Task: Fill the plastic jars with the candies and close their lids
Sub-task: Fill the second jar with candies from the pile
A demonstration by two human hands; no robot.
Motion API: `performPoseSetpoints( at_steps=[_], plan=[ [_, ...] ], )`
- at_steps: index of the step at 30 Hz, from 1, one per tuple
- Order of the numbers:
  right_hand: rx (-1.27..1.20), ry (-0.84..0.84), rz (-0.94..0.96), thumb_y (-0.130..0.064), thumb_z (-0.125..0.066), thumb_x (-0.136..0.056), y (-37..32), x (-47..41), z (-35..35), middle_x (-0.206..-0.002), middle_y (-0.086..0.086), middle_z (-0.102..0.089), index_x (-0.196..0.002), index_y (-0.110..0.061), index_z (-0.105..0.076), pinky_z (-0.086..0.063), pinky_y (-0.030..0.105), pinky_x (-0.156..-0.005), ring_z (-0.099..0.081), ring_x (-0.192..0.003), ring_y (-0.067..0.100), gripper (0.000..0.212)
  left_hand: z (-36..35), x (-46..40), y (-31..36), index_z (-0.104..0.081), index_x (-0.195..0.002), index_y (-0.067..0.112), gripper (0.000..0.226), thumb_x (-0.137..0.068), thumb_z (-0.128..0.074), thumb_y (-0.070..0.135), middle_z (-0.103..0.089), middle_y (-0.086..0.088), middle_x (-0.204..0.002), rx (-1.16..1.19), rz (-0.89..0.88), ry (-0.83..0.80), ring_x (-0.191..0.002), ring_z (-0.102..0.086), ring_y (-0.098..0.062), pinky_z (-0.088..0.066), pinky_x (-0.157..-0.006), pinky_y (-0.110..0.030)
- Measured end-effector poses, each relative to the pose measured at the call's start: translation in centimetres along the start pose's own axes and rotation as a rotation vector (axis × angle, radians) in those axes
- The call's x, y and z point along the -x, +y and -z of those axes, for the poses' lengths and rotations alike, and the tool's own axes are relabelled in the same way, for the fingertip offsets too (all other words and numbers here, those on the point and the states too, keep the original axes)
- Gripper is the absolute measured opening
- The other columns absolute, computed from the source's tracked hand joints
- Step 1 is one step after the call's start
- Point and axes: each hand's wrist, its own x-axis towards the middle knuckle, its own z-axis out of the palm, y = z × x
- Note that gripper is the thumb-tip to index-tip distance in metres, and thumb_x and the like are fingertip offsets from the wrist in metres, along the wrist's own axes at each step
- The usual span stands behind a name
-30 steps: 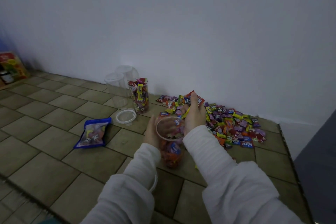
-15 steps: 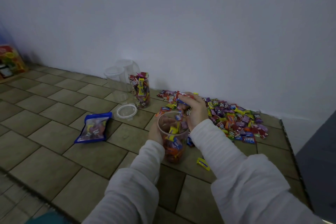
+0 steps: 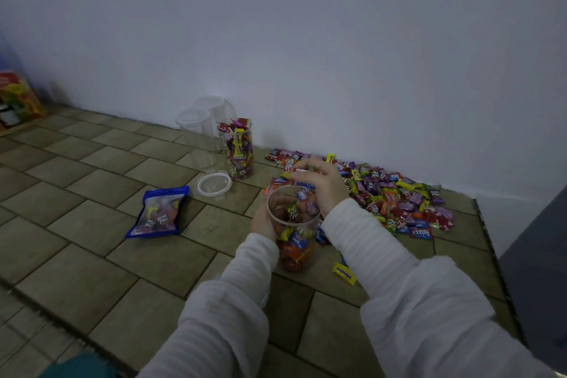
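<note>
Steadying the half-filled jar (image 3: 294,232) at 6 o'clock with left hand (image 3: 261,221) wrapped round its wall, bunching a few candies over its mouth in right hand (image 3: 322,183), pile (image 3: 392,193) at 3 o'clock; risking spills past the rim.

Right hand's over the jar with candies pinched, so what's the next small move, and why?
Probably let go: the right hand pinches candies just above the open jar that the left hand steadies, and the jar is only partly full, so they should drop straight in.
</note>
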Motion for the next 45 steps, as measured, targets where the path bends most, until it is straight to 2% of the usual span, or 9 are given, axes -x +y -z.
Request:
performPoseSetpoints(
  at_steps=[7, 12, 15, 20, 22, 32, 36, 40, 45],
  plan=[
    [0.304, -0.081, 0.169, -0.007, -0.071, -0.081, 0.9, 0.1, 0.5, -0.068, -0.011, -0.045, -0.079, -0.021, -0.063, -0.044, 0.018, -0.070, -0.051, -0.066, 0.002, 0.016, -0.1, 0.4, 0.0, -0.059, -0.082, 0.014, 0.030, -0.101, -0.036, 0.011, -0.067, 0.000, -0.070, 0.041, 0.017, -0.003, -0.067, -0.064, -0.013, -0.052, -0.049, -0.016],
    [0.025, -0.198, 0.019, -0.008, -0.034, -0.098, 0.4, 0.1, 0.7, -0.079, -0.008, -0.053, -0.088, -0.005, -0.062, -0.044, 0.011, -0.055, -0.054, -0.065, -0.004, 0.030, -0.1, 0.4, -0.2, -0.060, -0.086, 0.015, 0.024, -0.100, -0.041, 0.012, -0.064, -0.004, -0.080, 0.029, 0.012, 0.027, -0.076, -0.062, -0.020, -0.052, -0.051, -0.019],
    [-0.014, -0.247, 0.043, -0.004, -0.047, -0.094, 0.5, 0.2, 1.2, -0.093, 0.003, -0.056, -0.091, -0.009, -0.063, -0.045, 0.007, -0.062, -0.060, -0.076, -0.003, 0.017, -0.2, 0.4, 0.1, -0.068, -0.081, 0.011, 0.037, -0.101, -0.036, 0.014, -0.066, -0.005, -0.070, 0.108, 0.070, 0.012, -0.072, -0.059, -0.021, -0.052, -0.047, -0.018],
    [0.085, -0.295, 0.220, -0.014, -0.064, -0.080, 1.6, -0.1, 2.0, -0.087, -0.003, -0.058, -0.098, -0.015, -0.061, -0.049, 0.024, -0.081, -0.057, -0.086, 0.006, 0.019, -0.2, 1.1, 0.3, -0.053, -0.122, -0.007, 0.031, -0.100, -0.038, 0.010, -0.065, -0.011, -0.088, 0.034, 0.041, 0.011, -0.075, -0.066, -0.017, -0.050, -0.049, -0.013],
    [0.046, -0.300, 0.216, -0.015, -0.062, -0.080, 1.6, -0.2, 2.0, -0.086, -0.001, -0.059, -0.097, -0.013, -0.062, -0.049, 0.024, -0.079, -0.058, -0.084, 0.007, 0.017, -0.2, 1.0, 0.4, -0.056, -0.116, -0.005, 0.027, -0.100, -0.038, 0.007, -0.063, -0.003, -0.083, 0.028, 0.015, -0.003, -0.062, -0.063, -0.006, -0.047, -0.046, -0.010],
    [-0.119, -0.128, 0.051, -0.031, -0.048, -0.089, 2.1, -2.4, 1.7, -0.072, 0.004, -0.055, -0.082, -0.014, -0.068, -0.040, 0.026, -0.063, -0.053, -0.073, 0.017, 0.028, 0.6, 0.0, -0.5, -0.075, -0.070, 0.013, 0.036, -0.094, -0.048, 0.018, -0.071, -0.009, -0.077, 0.072, 0.123, 0.000, -0.084, -0.064, -0.029, -0.052, -0.076, -0.033],
    [0.034, -0.060, -0.032, -0.018, -0.051, -0.097, 3.2, -4.7, 2.4, -0.074, 0.000, -0.058, -0.083, -0.015, -0.066, -0.043, 0.019, -0.064, -0.055, -0.073, 0.018, 0.021, 1.7, -1.3, -0.1, -0.072, -0.067, 0.006, 0.029, -0.084, -0.048, 0.008, -0.072, -0.008, -0.070, 0.129, 0.145, -0.083, -0.074, -0.067, -0.020, -0.052, -0.062, -0.026],
    [0.301, -0.040, -0.084, -0.022, -0.056, -0.094, 5.1, -7.9, 2.9, -0.085, -0.004, -0.064, -0.087, -0.021, -0.064, -0.043, 0.020, -0.067, -0.056, -0.079, 0.012, 0.011, 2.9, -4.7, 0.8, -0.068, -0.085, 0.017, 0.015, -0.092, -0.054, 0.013, -0.071, -0.008, -0.087, -0.279, 0.080, -0.051, -0.081, -0.065, -0.023, -0.049, -0.057, -0.025],
    [0.795, -0.163, -0.037, -0.024, -0.056, -0.093, 8.3, -12.9, 3.5, -0.105, 0.002, -0.058, -0.095, -0.023, -0.062, -0.048, 0.032, -0.085, -0.057, -0.095, 0.018, 0.007, 2.4, -10.0, 1.0, -0.061, -0.102, 0.028, 0.016, -0.089, -0.058, 0.035, -0.055, -0.005, -0.118, -0.880, -0.071, -0.053, -0.110, -0.054, -0.023, -0.046, -0.096, -0.040]
  ],
)
